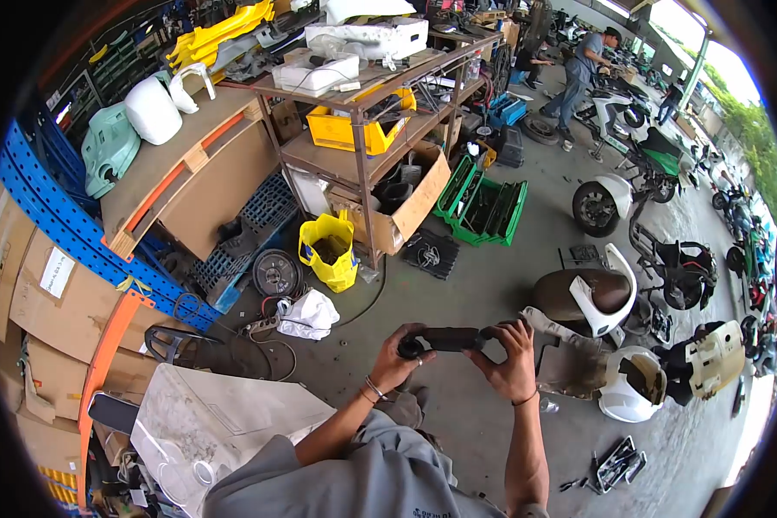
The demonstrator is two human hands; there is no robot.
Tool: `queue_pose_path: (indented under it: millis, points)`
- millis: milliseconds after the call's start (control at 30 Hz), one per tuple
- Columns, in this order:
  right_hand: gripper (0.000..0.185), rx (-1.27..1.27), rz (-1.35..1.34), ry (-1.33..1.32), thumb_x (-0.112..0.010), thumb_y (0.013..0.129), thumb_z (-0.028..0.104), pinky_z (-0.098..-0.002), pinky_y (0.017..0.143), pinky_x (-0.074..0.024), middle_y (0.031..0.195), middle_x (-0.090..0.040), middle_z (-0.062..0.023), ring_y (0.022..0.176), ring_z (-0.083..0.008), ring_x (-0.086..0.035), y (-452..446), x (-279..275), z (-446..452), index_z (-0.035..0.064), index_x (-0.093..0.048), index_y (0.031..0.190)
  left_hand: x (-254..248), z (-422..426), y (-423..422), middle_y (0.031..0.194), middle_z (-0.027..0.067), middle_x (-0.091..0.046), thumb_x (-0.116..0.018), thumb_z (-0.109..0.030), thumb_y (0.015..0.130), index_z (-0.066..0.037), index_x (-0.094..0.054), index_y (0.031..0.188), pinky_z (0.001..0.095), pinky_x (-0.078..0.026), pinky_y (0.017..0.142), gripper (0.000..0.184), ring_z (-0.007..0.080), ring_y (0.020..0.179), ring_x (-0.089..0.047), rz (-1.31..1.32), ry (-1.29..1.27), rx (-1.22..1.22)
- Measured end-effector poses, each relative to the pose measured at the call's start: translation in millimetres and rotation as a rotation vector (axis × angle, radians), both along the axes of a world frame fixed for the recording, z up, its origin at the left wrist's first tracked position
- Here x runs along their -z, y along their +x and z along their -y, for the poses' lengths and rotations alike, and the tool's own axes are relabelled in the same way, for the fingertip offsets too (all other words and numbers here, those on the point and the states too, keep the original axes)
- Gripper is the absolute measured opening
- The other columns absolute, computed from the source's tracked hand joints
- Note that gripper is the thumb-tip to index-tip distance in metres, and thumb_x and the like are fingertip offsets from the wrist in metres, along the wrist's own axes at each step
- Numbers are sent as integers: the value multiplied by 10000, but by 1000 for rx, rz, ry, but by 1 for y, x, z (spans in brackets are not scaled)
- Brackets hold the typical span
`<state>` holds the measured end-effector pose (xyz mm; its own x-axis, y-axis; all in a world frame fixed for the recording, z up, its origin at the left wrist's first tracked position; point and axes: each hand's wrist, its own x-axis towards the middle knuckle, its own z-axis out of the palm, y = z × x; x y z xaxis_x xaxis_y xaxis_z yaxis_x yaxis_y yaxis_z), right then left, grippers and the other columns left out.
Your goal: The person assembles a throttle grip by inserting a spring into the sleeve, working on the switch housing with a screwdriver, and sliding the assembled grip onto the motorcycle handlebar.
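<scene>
A dark, elongated part [451,339] with a rounded end at the left is held up in front of the body, above the grey floor. My left hand [394,360] grips its left end, with the fingers curled round it. At the right end, the fingers and thumb of my right hand [511,358] are closed on the same part. What the part is cannot be made out. Below the hands a bit of a shoe shows on the floor.
A pale panel [224,414] lies at lower left, with a phone [113,413] beside it. Ahead are a yellow bag [329,251], a metal shelf [363,173] and an open green toolbox [483,207]. Scooter parts and a white shell [632,399] lie right; a person [578,73] stands farther back.
</scene>
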<state>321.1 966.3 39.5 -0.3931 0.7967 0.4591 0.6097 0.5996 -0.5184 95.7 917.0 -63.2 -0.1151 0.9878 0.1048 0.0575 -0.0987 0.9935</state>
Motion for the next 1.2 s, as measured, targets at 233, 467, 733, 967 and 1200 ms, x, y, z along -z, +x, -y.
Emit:
queue_pose_path:
  millis: [233, 467, 733, 967, 1200]
  points:
    - [378, -213, 79, 222, -884, 685, 244, -458, 1029, -429, 892, -666, -74, 925, -277, -620, -38, -77, -185, 46, -700, 949, -60, -149, -23, 943, 17, -683, -831, -72, 789, -19, -610, 1220, 259, -518, 763, 487, 91, 813, -602, -47, 126, -247]
    - [384, -353, -219, -336, -811, 829, 277, -331, 800, -536, 935, -757, -156, 862, -204, -711, -139, -69, -451, -42, -736, 1030, -107, -348, -88, 1012, 41, -703, -808, -58, 803, 2, -612, 1241, 254, -526, 738, 483, 104, 856, -639, 197, 178, -505]
    - [512, -475, 208, -233, -695, 849, 512, -460, 984, -473, 1082, -728, -202, 1080, -348, -680, -340, -112, -732, 68, -756, 1095, -151, -571, -196, 954, 131, -726, -779, -54, 782, 62, -633, 1156, 317, -542, 738, 418, 203, 860, -708, 342, 229, -757]
    - [464, -571, 550, -11, -647, 883, 467, -674, 1099, -237, 1253, -677, -167, 1269, -352, -573, -442, -125, -785, 84, -718, 1136, -158, -630, -229, 991, 93, -726, -764, -87, 814, 28, -668, 1086, 320, -541, 738, 310, 185, 886, -697, 279, 57, -835]
    - [447, -662, 85, 114, -681, 880, 400, -611, 1078, -308, 1252, -670, -174, 1199, -327, -600, -434, -91, -771, 74, -702, 1184, -153, -619, -223, 1020, 119, -726, -826, -55, 763, 62, -554, 1238, 321, -532, 862, 560, 204, 941, -686, -213, 200, -976]
